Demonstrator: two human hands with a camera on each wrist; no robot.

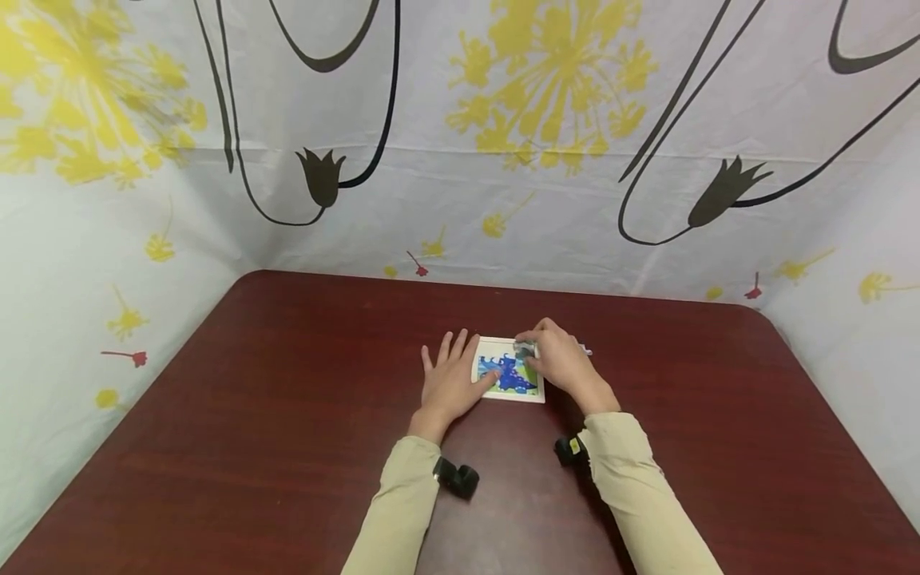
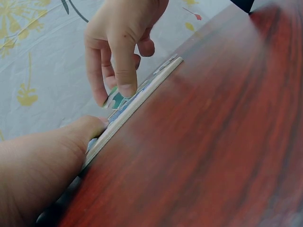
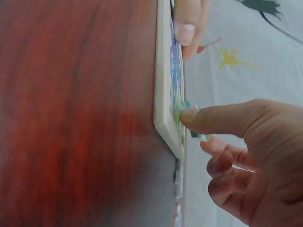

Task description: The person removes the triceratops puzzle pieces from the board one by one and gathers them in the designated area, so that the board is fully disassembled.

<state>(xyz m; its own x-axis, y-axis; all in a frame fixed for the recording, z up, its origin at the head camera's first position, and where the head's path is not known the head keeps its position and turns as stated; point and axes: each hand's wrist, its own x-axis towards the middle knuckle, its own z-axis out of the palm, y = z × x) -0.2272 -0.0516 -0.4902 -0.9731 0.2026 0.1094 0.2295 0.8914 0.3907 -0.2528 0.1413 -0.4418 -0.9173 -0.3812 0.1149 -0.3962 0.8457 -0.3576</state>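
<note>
A jigsaw puzzle [image 1: 505, 373] with a blue cartoon creature lies in a pale, thin-edged tray [image 1: 517, 398] on the table. My left hand [image 1: 447, 385] rests at the tray's left side, fingers spread and thumb lying over the picture. Between thumb and fingers, my right hand [image 1: 566, 361] pinches a green-and-white puzzle piece [image 2: 115, 99] at the tray's upper right. In the right wrist view, that piece [image 3: 194, 134] stands tilted close over the puzzle surface, the right thumb [image 3: 199, 120] against it.
Loose puzzle pieces [image 3: 178, 182] lie just beyond the tray's right edge, mostly hidden behind the right hand in the head view. The dark red table [image 1: 323, 415] meets a patterned cloth [image 1: 446, 216] at its back and sides. Each wrist wears a small black camera [image 1: 460, 479].
</note>
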